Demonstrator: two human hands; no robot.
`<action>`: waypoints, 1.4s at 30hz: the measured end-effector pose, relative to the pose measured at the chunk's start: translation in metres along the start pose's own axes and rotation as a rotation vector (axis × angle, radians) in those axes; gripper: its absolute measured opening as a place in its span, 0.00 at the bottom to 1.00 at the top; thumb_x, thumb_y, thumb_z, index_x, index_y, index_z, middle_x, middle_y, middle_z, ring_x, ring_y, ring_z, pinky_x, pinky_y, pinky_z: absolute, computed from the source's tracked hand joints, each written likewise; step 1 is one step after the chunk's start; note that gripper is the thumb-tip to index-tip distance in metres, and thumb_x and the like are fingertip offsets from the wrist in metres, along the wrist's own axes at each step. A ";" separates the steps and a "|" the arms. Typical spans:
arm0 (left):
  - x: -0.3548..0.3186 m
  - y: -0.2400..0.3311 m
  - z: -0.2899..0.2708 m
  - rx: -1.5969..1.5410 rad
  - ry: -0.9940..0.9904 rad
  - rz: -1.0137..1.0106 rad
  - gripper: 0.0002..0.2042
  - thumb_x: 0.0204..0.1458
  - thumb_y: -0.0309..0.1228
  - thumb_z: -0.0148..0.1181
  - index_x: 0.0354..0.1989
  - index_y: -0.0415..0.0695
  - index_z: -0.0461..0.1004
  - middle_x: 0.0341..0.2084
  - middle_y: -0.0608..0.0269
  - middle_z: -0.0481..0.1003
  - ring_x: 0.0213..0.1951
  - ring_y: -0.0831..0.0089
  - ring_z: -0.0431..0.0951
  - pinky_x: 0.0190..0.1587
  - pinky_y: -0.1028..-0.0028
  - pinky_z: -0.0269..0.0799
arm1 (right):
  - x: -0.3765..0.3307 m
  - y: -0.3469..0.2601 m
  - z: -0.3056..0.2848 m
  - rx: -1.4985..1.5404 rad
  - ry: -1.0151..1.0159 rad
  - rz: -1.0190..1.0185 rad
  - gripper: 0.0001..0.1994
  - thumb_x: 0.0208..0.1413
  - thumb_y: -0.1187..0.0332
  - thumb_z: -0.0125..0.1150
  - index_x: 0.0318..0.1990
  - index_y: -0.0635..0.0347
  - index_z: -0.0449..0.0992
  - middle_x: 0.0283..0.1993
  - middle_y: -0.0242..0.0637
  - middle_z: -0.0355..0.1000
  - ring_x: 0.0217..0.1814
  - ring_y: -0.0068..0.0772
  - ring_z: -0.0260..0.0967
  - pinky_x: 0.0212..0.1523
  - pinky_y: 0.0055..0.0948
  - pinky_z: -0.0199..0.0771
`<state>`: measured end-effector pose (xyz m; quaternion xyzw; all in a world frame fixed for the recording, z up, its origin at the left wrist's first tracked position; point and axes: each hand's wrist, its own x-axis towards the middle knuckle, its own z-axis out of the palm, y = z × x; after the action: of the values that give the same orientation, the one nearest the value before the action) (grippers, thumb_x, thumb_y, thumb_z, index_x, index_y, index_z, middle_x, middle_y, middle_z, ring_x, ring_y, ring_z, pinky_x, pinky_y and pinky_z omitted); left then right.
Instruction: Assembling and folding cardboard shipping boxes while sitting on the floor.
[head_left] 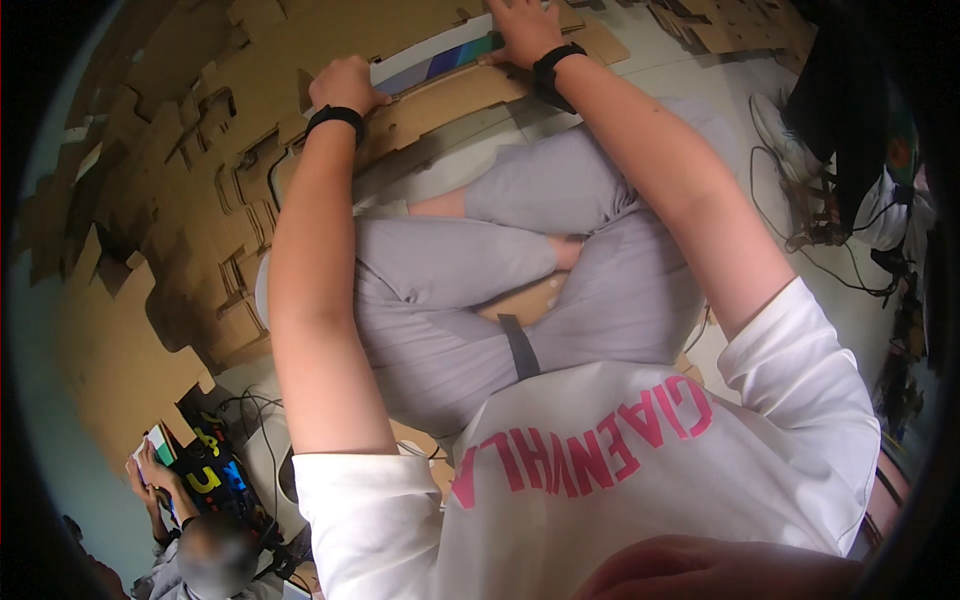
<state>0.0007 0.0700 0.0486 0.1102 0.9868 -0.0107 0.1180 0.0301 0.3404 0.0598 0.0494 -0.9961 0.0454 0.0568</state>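
A long narrow carton piece (436, 62), white along its far edge with grey, blue, purple and green bands, lies in front of me on brown flattened cardboard. My left hand (345, 86) is closed on its left end, thumb along the near side. At its right end my right hand (524, 32) grips it, thumb on the near edge and the other fingers toward the far side. The picture's upper rim cuts off part of that hand. Beneath the carton piece, a brown cardboard sheet (440, 105) sticks out toward my crossed legs.
Stacked die-cut cardboard sheets (190, 180) spread to the left. At lower left another person's hands (158, 480) hold a white and green piece. Cables (850, 260) and a white shoe (785, 135) are on the floor to the right, by someone's dark trousers.
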 end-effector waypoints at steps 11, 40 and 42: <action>-0.006 -0.032 -0.003 0.024 0.406 0.023 0.35 0.38 0.48 0.80 0.56 0.48 0.77 0.52 0.53 0.81 0.56 0.56 0.79 0.57 0.59 0.76 | 0.011 0.008 -0.007 0.059 0.052 -0.039 0.61 0.25 0.58 0.90 0.73 0.43 0.58 0.73 0.48 0.57 0.74 0.56 0.54 0.67 0.59 0.61; 0.011 -0.001 0.016 0.048 0.113 0.160 0.23 0.42 0.39 0.78 0.49 0.53 0.82 0.44 0.56 0.83 0.49 0.53 0.82 0.51 0.57 0.79 | 0.005 0.018 0.035 0.166 -0.025 -0.074 0.27 0.49 0.54 0.76 0.56 0.55 0.78 0.48 0.48 0.80 0.53 0.51 0.77 0.53 0.44 0.76; 0.008 -0.003 0.013 -0.050 0.111 0.167 0.29 0.42 0.41 0.78 0.57 0.53 0.79 0.49 0.51 0.82 0.52 0.50 0.81 0.53 0.55 0.77 | 0.006 0.020 0.034 0.074 0.037 -0.058 0.39 0.41 0.57 0.80 0.64 0.50 0.70 0.58 0.47 0.71 0.61 0.51 0.69 0.56 0.48 0.72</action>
<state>-0.0049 0.0685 0.0342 0.1893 0.9792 0.0301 0.0665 0.0189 0.3563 0.0248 0.0794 -0.9907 0.0812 0.0746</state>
